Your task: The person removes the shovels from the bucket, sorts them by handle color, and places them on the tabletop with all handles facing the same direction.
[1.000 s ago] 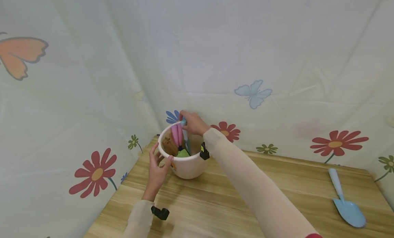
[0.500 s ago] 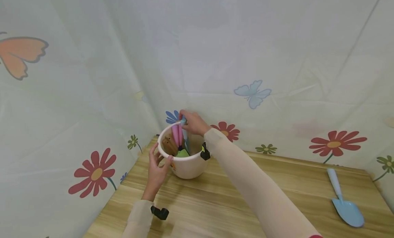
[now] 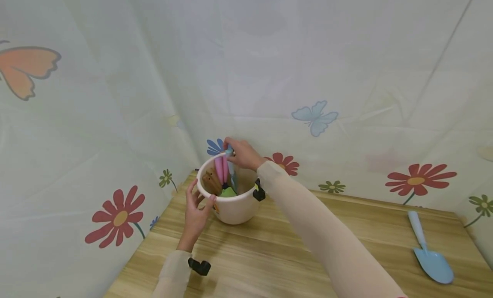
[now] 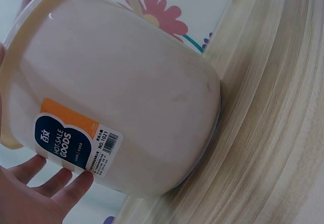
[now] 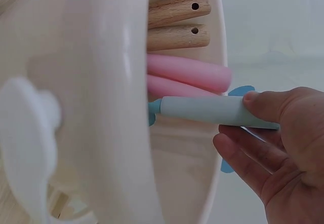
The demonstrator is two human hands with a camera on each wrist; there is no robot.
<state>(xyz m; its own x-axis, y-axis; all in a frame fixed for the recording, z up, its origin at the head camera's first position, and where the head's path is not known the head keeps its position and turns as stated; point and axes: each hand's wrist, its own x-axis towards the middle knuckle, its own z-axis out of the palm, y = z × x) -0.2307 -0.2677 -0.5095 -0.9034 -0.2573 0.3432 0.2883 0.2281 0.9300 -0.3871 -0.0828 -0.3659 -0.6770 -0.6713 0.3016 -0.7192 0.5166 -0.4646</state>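
Note:
A cream-white plastic bucket [image 3: 236, 210] stands upright at the far left of the wooden table. My left hand [image 3: 195, 216] holds its left side, thumb near the rim and fingers spread along the outer wall. In the left wrist view the fingertips touch the wall beside a printed label [image 4: 76, 138]. At the back rim, my right hand [image 3: 245, 155] pinches the top of a pale blue tool handle [image 5: 202, 110] between thumb and fingers. The tool's lower end is inside the bucket, mostly hidden. Two pink handles [image 5: 190, 73] and two wooden handles [image 5: 179, 37] lean beside it.
A light blue hand trowel [image 3: 433, 263] lies on the table [image 3: 269, 263] at the right. Something green [image 3: 228, 192] sits inside the bucket. A white curtain [image 3: 262, 54] printed with flowers and butterflies hangs behind and to the left.
Both hands keep their hold with hardly any movement. The trowel and the printed flowers at the right appear slightly further left in the head view.

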